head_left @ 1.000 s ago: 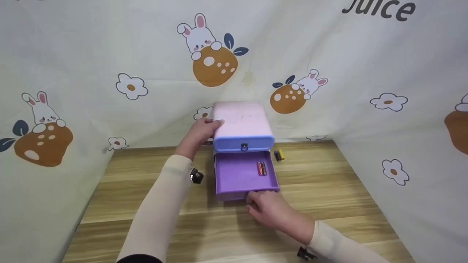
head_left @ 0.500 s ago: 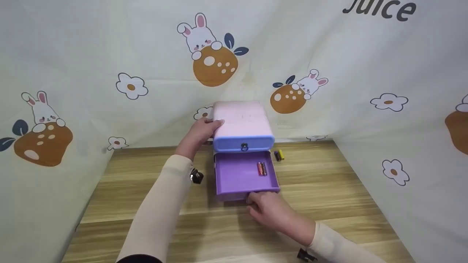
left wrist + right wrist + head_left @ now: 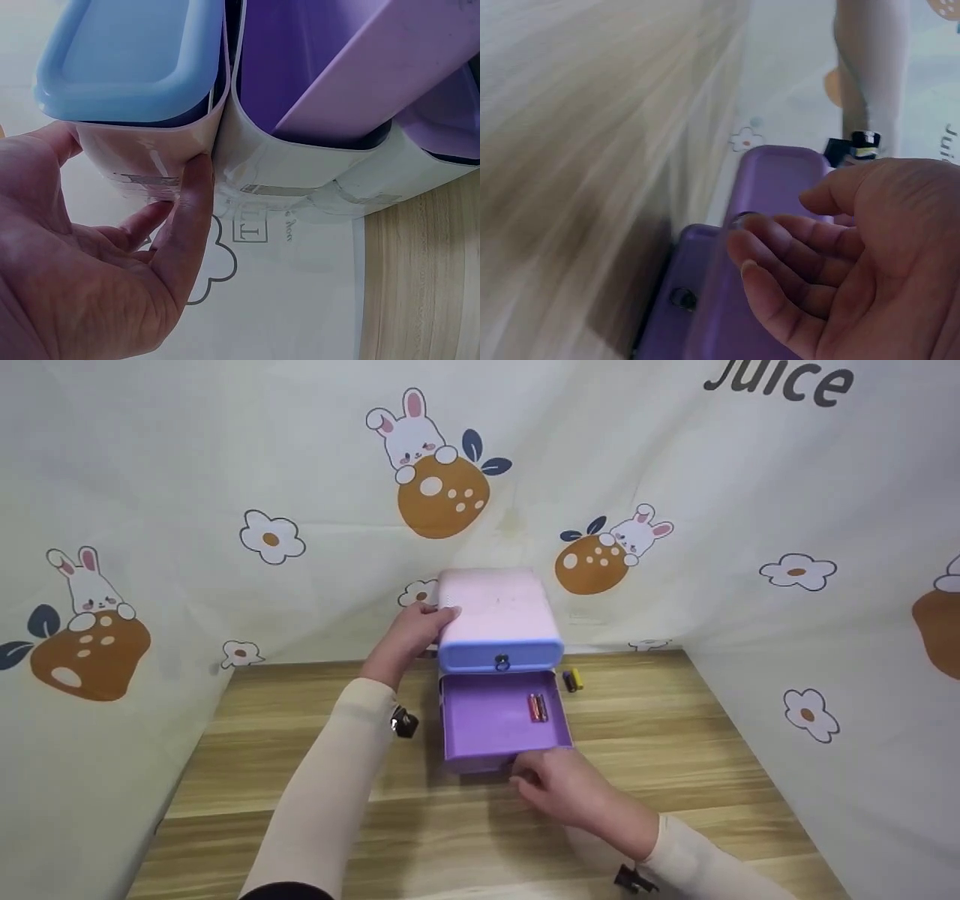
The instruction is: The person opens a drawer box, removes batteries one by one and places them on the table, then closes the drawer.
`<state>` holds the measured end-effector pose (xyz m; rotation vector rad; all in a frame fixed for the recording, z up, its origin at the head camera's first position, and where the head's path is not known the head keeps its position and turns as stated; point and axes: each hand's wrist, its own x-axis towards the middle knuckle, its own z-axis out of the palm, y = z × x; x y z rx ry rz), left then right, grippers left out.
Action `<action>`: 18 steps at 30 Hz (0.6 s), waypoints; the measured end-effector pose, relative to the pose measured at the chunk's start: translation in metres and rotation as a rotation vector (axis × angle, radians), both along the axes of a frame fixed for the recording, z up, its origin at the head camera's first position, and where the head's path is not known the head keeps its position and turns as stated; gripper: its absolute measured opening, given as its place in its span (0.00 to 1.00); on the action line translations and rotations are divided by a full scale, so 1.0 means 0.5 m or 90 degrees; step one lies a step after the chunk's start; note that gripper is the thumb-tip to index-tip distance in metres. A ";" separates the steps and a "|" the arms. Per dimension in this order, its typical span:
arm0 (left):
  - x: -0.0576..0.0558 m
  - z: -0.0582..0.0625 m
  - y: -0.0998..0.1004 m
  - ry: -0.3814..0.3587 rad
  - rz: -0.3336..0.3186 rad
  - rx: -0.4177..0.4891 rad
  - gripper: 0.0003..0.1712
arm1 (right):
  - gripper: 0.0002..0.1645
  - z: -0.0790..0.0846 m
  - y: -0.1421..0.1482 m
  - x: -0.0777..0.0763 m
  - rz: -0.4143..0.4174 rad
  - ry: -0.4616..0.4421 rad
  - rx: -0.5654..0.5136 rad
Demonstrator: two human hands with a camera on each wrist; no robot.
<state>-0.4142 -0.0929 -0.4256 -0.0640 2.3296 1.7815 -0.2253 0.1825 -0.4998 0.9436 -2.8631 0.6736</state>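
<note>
A small drawer cabinet has a pink top (image 3: 499, 604) and a closed blue drawer (image 3: 472, 656). Below, a purple drawer (image 3: 480, 727) is pulled out, with two small batteries (image 3: 538, 708) lying in its right half. My left hand (image 3: 416, 626) holds the top unit's left side, thumb on top. In the left wrist view its fingers (image 3: 191, 225) press the pink casing (image 3: 150, 150). My right hand (image 3: 566, 787) is at the purple drawer's front right, fingers loosely curled and holding nothing. The right wrist view shows the drawer's ring pull (image 3: 744, 217) partly behind the fingertips.
Two more batteries (image 3: 573, 680), one yellow and one dark, are on the wooden table (image 3: 660, 750) right of the cabinet. A lower purple drawer (image 3: 671, 281) with its own ring sits closed. A printed cloth (image 3: 337, 457) hangs behind and at both sides.
My right hand has shifted slightly right, off the purple drawer's pull. The left hand, the pulled-out drawer and the batteries stay where they were.
</note>
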 end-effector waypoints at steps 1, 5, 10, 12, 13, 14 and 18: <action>0.001 0.000 0.000 -0.001 0.000 0.002 0.48 | 0.04 0.007 0.001 -0.001 0.000 -0.009 -0.005; 0.002 0.001 -0.001 0.001 0.001 0.003 0.50 | 0.05 0.040 0.002 -0.007 -0.001 -0.023 -0.021; 0.002 0.004 0.000 0.003 -0.003 -0.001 0.50 | 0.06 0.078 0.003 -0.021 -0.006 -0.019 -0.031; 0.002 0.004 0.000 0.006 -0.003 0.002 0.49 | 0.06 0.090 0.003 -0.032 -0.009 -0.004 -0.030; 0.003 0.003 0.000 0.007 -0.002 0.008 0.47 | 0.05 0.096 0.003 -0.038 -0.011 0.004 -0.027; 0.003 0.002 0.000 0.007 -0.002 0.012 0.47 | 0.06 0.103 0.003 -0.045 -0.017 0.010 -0.019; 0.002 -0.003 0.001 0.004 0.001 0.030 0.45 | 0.10 0.128 0.001 -0.079 -0.055 0.026 0.028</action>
